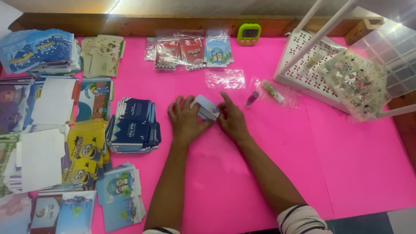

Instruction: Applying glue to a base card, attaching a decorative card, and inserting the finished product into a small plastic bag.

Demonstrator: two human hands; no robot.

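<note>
A: What's in the hands?
B: A small stack of cards (pixel 206 108), pale blue w/ a printed picture, tilted, held just above the pink worktop (pixel 346 173) near its middle. Both hands are on it.
A: Grip?
B: Left hand (pixel 186 120) curled round the stack's left side, fingers closed on it, thumb on top. Right hand (pixel 232 119) pinches the right edge, index finger stretched out toward the back.
A: Closest stuff?
B: An empty clear bag (pixel 225 79) lies flat just behind the hands. Right of it, a small purple vial (pixel 251 99) and a green tube (pixel 273 91), both in clear wrap, near each other.
A: Further back?
B: A row of bagged card packs (pixel 190 51), red and blue, along the back edge, w/ a green timer (pixel 249 34) beside them.
A: Left side?
B: Navy booklets (pixel 133 125) stacked just left of the left hand. Beyond them yellow booklets (pixel 86 147), then more piles of printed sheets, blue, white, cream, out to the worktop's left edge.
A: Right side?
B: A white basket (pixel 299 71) w/ a clear compartment box (pixel 359 82) of tiny pieces leaning on it, well apart from the hands.
</note>
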